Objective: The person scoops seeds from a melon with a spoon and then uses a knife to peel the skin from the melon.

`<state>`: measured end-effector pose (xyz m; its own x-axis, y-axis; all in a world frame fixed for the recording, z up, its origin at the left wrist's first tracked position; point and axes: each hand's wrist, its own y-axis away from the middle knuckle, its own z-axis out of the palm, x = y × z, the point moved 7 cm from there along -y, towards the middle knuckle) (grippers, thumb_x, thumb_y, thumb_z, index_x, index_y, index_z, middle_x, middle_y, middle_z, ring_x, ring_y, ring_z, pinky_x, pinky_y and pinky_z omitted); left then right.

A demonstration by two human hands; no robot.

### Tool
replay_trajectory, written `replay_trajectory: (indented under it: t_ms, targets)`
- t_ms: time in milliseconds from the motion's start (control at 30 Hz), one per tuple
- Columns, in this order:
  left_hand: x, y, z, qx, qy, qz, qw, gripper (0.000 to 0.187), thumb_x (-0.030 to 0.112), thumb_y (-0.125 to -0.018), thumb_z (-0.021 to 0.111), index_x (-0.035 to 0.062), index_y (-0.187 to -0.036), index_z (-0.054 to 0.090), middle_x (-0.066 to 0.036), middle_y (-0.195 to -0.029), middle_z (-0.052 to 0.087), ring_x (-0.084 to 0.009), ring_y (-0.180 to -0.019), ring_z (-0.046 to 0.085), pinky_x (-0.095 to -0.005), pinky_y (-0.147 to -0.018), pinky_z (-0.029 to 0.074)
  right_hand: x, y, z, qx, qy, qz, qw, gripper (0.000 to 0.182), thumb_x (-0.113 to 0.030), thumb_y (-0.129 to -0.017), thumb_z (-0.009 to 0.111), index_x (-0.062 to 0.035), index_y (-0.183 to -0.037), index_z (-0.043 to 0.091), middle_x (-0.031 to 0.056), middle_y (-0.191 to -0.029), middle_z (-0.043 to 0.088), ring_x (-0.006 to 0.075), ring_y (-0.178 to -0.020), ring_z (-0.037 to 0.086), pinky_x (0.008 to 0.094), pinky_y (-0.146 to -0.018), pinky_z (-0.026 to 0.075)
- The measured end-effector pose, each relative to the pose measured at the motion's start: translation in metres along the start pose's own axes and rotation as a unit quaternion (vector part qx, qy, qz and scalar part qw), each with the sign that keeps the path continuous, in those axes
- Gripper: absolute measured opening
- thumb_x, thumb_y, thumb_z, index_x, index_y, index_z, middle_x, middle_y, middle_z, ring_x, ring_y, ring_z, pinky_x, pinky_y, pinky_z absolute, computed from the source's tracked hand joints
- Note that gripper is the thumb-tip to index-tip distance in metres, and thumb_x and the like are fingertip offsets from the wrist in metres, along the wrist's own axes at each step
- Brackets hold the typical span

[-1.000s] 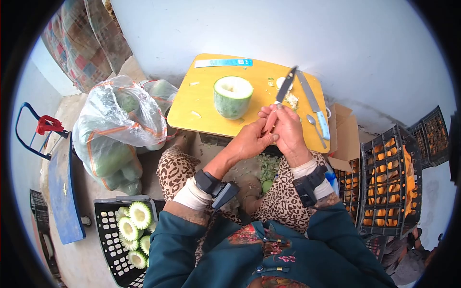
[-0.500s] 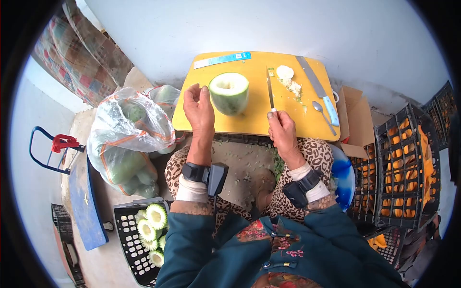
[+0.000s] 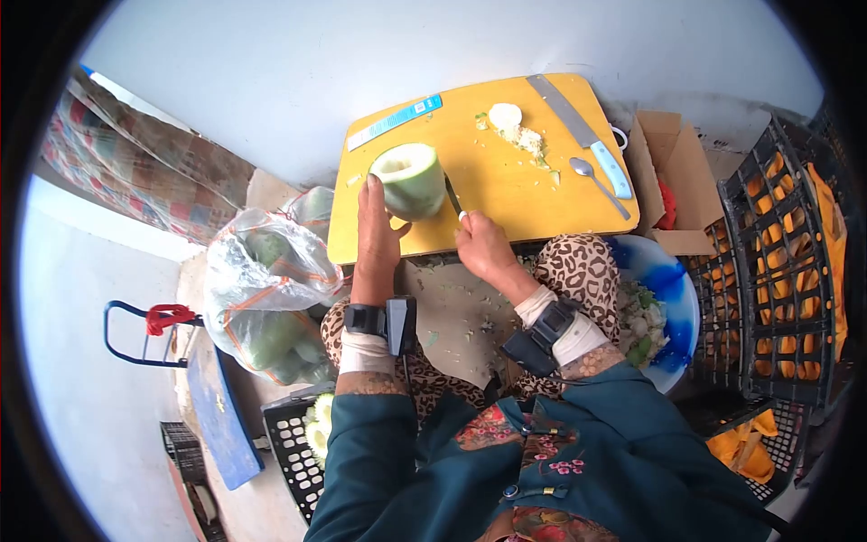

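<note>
A hollowed winter melon [image 3: 411, 194] with green skin and a pale cut top stands near the front left of the yellow table [image 3: 492, 212]. My left hand [image 3: 377, 226] cups its left side, fingers straight up along the skin and thumb at the front. In my right hand [image 3: 486, 242], fingers closed round the handle, is a narrow knife [image 3: 453, 195]. Its blade points up along the melon's right side. Behind the hands, a white round piece [image 3: 505, 116] and pale scraps [image 3: 528, 141] lie on the table.
A cleaver [image 3: 578, 128], a spoon [image 3: 599, 188] and a blue-white strip [image 3: 395, 122] lie on the table. Bagged melons [image 3: 275, 339] stand left, a blue basin [image 3: 673, 312] of peelings right. Beyond it are a cardboard box [image 3: 682, 172] and black crates [image 3: 786, 262].
My left hand has come onto the melon's side. My right hand has moved left, bringing the knife from over the table to the melon's right side. The view has shifted.
</note>
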<state>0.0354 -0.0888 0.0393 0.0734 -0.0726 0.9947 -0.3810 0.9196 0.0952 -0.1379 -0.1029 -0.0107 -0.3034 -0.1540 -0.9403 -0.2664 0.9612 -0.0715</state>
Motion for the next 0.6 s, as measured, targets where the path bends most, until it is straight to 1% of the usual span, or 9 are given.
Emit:
replay_trajectory:
  t_ms: [67,133,167,267,367,433,533,567,600]
  targets:
    - [0.002,0.009,0.005,0.041,-0.009,-0.025,0.999,0.07,0.056,-0.09,0.049,0.0116,-0.14,0.03,-0.013,-0.142,0.033,-0.0344,-0.127,0.036,-0.0552,-0.092,0.039,-0.001,-0.001,0.008,0.035,0.039,-0.065,0.997,0.02,-0.014,-0.086,0.056,0.0057,-0.088,0.052,0.0274,-0.077,0.06,0.0465,-0.079,0.06,0.0472,-0.072,0.047]
    - [-0.003,0.011,0.004,0.078,-0.024,-0.052,0.995,0.068,0.05,-0.089,0.055,0.0109,-0.139,0.031,-0.013,-0.139,0.035,-0.0336,-0.124,0.039,-0.0535,-0.091,0.04,-0.002,0.0,0.007,0.022,0.051,-0.057,0.997,0.019,-0.011,-0.085,0.056,0.0065,-0.088,0.052,0.0288,-0.08,0.061,0.0469,-0.08,0.061,0.0485,-0.073,0.049]
    - [-0.012,0.004,0.001,0.093,-0.055,-0.079,0.991,0.068,0.035,-0.086,0.063,0.0105,-0.139,0.029,-0.014,-0.135,0.039,-0.0321,-0.119,0.042,-0.0526,-0.089,0.042,-0.003,0.0,0.006,0.02,0.055,-0.056,0.997,0.018,-0.01,-0.084,0.055,0.0064,-0.089,0.052,0.0292,-0.081,0.061,0.0469,-0.081,0.061,0.0489,-0.073,0.049]
    - [-0.01,0.002,0.009,0.102,-0.139,-0.073,0.982,0.071,0.024,-0.082,0.066,0.01,-0.139,0.026,-0.015,-0.131,0.043,-0.0309,-0.118,0.043,-0.0534,-0.088,0.041,-0.003,0.004,0.002,0.015,0.086,-0.045,0.995,0.015,-0.007,-0.084,0.052,0.0056,-0.092,0.052,0.0296,-0.082,0.062,0.0467,-0.081,0.062,0.0505,-0.073,0.05]
    - [-0.015,-0.014,-0.012,0.042,-0.216,-0.031,0.975,0.066,0.019,-0.079,0.068,0.012,-0.135,0.033,-0.015,-0.129,0.043,-0.028,-0.113,0.044,-0.0543,-0.089,0.039,-0.005,0.008,-0.007,-0.007,0.119,-0.042,0.992,0.015,-0.004,-0.083,0.05,0.0047,-0.095,0.052,0.0293,-0.083,0.063,0.0459,-0.081,0.063,0.0514,-0.073,0.05]
    - [-0.005,-0.019,-0.007,0.101,-0.17,-0.101,0.975,0.058,0.018,-0.077,0.069,0.0083,-0.128,0.043,-0.014,-0.12,0.049,-0.0221,-0.104,0.048,-0.0473,-0.086,0.043,-0.006,0.007,-0.01,-0.021,0.13,-0.041,0.99,0.015,-0.004,-0.083,0.049,0.0042,-0.095,0.052,0.0292,-0.084,0.063,0.0456,-0.081,0.063,0.0517,-0.073,0.05]
    - [0.002,-0.046,0.005,0.059,-0.254,-0.054,0.964,0.067,0.02,-0.073,0.072,-0.0099,-0.125,0.042,-0.023,-0.116,0.056,-0.0311,-0.104,0.057,-0.0414,-0.083,0.047,-0.001,0.004,-0.008,-0.013,0.136,-0.049,0.989,0.015,-0.004,-0.083,0.05,0.0038,-0.095,0.052,0.0289,-0.084,0.063,0.0459,-0.081,0.063,0.0523,-0.073,0.05]
    - [-0.019,-0.078,-0.013,0.105,-0.312,0.029,0.944,0.062,0.022,-0.071,0.075,-0.0155,-0.113,0.048,-0.024,-0.105,0.06,-0.031,-0.094,0.062,-0.0358,-0.079,0.05,0.002,0.002,-0.005,0.005,0.141,-0.064,0.988,0.015,-0.005,-0.083,0.05,0.0035,-0.095,0.052,0.0286,-0.084,0.063,0.046,-0.081,0.062,0.0527,-0.073,0.05]
    - [-0.017,-0.081,-0.01,0.116,-0.334,0.04,0.935,0.063,0.023,-0.07,0.075,-0.0151,-0.113,0.048,-0.025,-0.105,0.06,-0.0313,-0.094,0.062,-0.0369,-0.079,0.05,0.004,0.003,-0.001,0.02,0.145,-0.078,0.986,0.015,-0.006,-0.083,0.051,0.0033,-0.095,0.052,0.0284,-0.084,0.064,0.0462,-0.081,0.062,0.053,-0.073,0.049]
